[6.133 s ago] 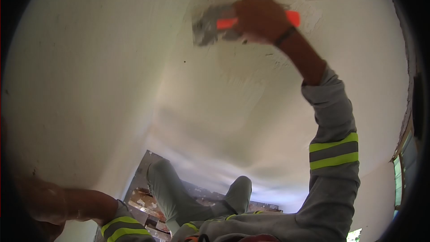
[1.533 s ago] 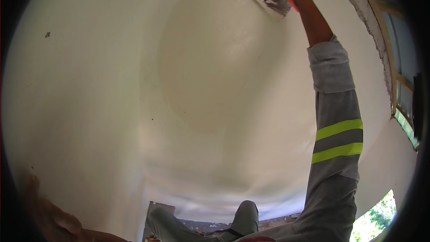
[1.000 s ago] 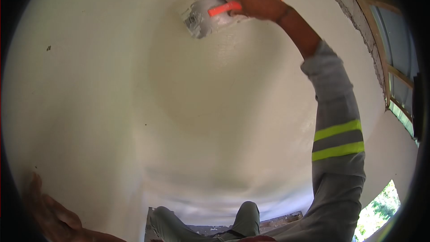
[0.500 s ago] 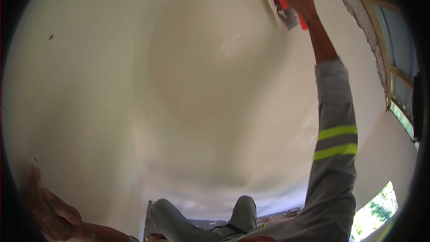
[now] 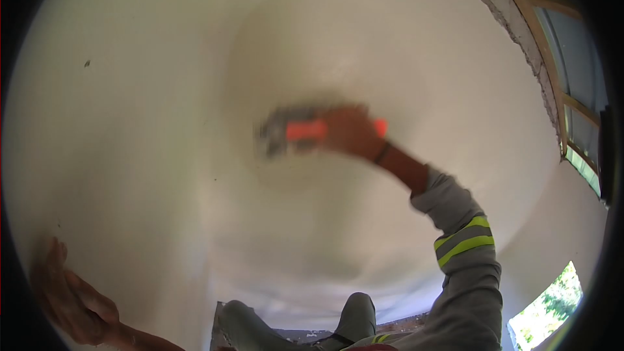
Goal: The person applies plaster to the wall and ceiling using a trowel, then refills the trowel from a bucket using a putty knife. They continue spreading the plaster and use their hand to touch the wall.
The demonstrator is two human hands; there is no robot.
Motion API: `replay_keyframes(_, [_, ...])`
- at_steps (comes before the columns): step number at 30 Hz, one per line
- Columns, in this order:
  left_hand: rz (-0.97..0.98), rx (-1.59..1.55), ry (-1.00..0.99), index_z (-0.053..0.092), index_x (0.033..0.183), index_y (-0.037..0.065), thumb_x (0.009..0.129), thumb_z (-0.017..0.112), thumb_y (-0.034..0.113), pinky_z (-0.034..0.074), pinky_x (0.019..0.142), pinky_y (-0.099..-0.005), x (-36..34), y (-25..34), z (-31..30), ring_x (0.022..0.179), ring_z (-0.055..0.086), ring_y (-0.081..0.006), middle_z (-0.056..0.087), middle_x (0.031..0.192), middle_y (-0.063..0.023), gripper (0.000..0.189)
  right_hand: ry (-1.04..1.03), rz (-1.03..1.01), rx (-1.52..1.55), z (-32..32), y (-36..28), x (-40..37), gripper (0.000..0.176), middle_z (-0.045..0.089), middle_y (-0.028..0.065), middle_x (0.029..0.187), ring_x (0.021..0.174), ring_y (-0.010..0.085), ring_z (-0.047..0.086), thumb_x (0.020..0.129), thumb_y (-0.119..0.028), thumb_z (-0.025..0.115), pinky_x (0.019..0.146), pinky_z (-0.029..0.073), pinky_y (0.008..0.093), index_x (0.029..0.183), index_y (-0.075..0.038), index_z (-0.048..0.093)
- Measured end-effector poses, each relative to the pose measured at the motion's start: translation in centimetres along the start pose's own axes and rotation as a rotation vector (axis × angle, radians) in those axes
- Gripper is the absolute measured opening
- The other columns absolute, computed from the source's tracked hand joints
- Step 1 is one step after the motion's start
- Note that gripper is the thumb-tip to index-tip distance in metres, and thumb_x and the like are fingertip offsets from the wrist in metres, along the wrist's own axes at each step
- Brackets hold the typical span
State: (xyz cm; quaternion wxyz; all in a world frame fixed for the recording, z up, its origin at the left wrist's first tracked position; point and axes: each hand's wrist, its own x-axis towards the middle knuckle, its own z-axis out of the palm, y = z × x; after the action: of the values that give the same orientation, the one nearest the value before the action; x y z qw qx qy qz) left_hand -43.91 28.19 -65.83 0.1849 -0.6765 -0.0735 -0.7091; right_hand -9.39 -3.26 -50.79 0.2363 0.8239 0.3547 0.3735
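Observation:
My right hand (image 5: 351,131) is wrapped round the red handle of a plastering trowel (image 5: 305,131), which is smeared by motion. Its grey-stained blade lies against or close to the pale plastered wall (image 5: 312,214), around the middle of the view. At the lower left, my left hand (image 5: 75,302) rests by the left-hand wall (image 5: 130,175), fingers stretched out, with nothing seen in it. Whether the left palm presses on the wall is hard to make out.
A rough broken edge (image 5: 513,32) runs along the wall's top right, beside wooden beams (image 5: 552,3) and roof sheets. An opening (image 5: 549,305) at the lower right shows greenery. My legs (image 5: 260,325) are at the bottom, above a stained floor. A small dark mark (image 5: 87,63) shows on the left wall.
My right hand has swept the trowel from the upper right down and left to the middle of the wall, and the trowel has turned roughly level. My left hand stays nearly in place.

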Motion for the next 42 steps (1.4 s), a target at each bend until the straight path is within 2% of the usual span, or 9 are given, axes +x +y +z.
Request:
replay_keyframes(5, [0.021,0.073,-0.011,0.057,0.109,-0.016,0.101,0.04,0.002,0.056,0.084,-0.0462,0.2,0.5,0.4,0.095,0.066,-0.0377,0.067,0.105,-0.022,0.025,0.556,0.168,-0.324,-11.9,21.0,8.0,0.04,0.066,0.011,0.075,0.068,0.0352,0.066,0.078,-0.043,0.075,0.06,0.055,0.0421,0.105,-0.016,0.062])
replay_keyframes(10, [0.016,-0.01,-0.014,0.058,0.111,-0.015,0.104,0.036,0.007,0.055,0.088,-0.043,-1.1,-1.4,0.6,0.099,0.066,-0.0341,0.067,0.108,-0.0215,0.032,0.323,0.474,0.142,-13.8,19.5,10.5,0.049,0.069,0.0087,0.071,0.06,0.0183,0.067,0.086,-0.048,0.068,0.057,0.054,0.0321,0.08,0.001,0.068])
replay_keyframes(13, [0.047,0.122,-0.001,0.058,0.111,-0.015,0.104,0.036,0.008,0.055,0.088,-0.0422,-0.5,-0.7,0.8,0.1,0.066,-0.0336,0.067,0.108,-0.0214,0.033,0.223,-0.068,-0.258,-7.3,11.9,5.5,0.046,0.068,0.0104,0.087,0.078,0.0333,0.067,0.079,-0.049,0.071,0.069,0.053,0.0463,0.113,-0.018,0.064])
replay_keyframes(14, [0.051,0.144,0.0,0.058,0.112,-0.015,0.104,0.036,0.009,0.054,0.089,-0.0419,-0.4,-0.6,0.9,0.1,0.066,-0.0334,0.067,0.108,-0.0213,0.033,0.132,0.158,0.011,-3.8,9.0,3.9,0.047,0.069,0.0106,0.088,0.081,0.0329,0.068,0.079,-0.047,0.071,0.071,0.052,0.0474,0.114,-0.017,0.064])
replay_keyframes(20, [0.053,0.112,-0.027,0.058,0.112,-0.015,0.105,0.035,0.011,0.054,0.09,-0.0404,-0.4,-1.1,0.3,0.1,0.066,-0.0323,0.067,0.109,-0.0211,0.035,0.148,-0.177,0.214,13.4,-3.5,-12.4,0.014,0.064,0.0043,0.073,0.076,0.0222,0.064,0.079,-0.019,0.062,0.071,0.05,0.038,0.09,-0.011,0.065])
replay_keyframes(27, [0.037,0.115,-0.084,0.058,0.114,-0.014,0.106,0.033,0.014,0.053,0.092,-0.0374,-0.8,-1.7,0.2,0.102,0.066,-0.0302,0.067,0.11,-0.0205,0.039,0.507,-0.353,-0.267,2.9,10.7,-7.4,0.031,0.067,0.0055,0.093,0.092,0.0227,0.064,0.081,-0.031,0.067,0.081,0.05,0.0393,0.107,-0.014,0.066])
replay_keyframes(31, [0.038,0.188,-0.116,0.059,0.116,-0.013,0.106,0.033,0.018,0.052,0.094,-0.0351,-1.6,-2.0,0.2,0.106,0.065,-0.0283,0.068,0.112,-0.0193,0.042,0.2,-0.294,-0.279,-3.5,14.7,-1.4,0.03,0.066,0.0027,0.087,0.087,0.0216,0.065,0.081,-0.032,0.067,0.077,0.05,0.0386,0.106,-0.016,0.066])
replay_keyframes(37, [0.014,0.247,-0.154,0.058,0.118,-0.013,0.107,0.03,0.02,0.051,0.095,-0.0366,-2.1,-3.1,0.3,0.108,0.064,-0.0282,0.067,0.113,-0.0189,0.045,0.16,-0.381,-0.204,4.3,13.1,-9.1,0.032,0.064,0.0026,0.082,0.083,0.0234,0.064,0.075,-0.03,0.074,0.072,0.05,0.0395,0.103,-0.017,0.066])
replay_keyframes(42, [0.046,0.253,-0.073,0.06,0.109,-0.007,0.106,0.034,0.023,0.05,0.089,-0.0354,-1.4,-2.6,0.6,0.098,0.064,-0.0255,0.067,0.104,-0.0141,0.04,0.251,0.436,-0.003,-2.8,17.7,-8.4,0.045,0.069,0.014,0.101,0.095,0.0301,0.066,0.071,-0.034,0.079,0.075,0.054,0.0414,0.109,-0.013,0.066])
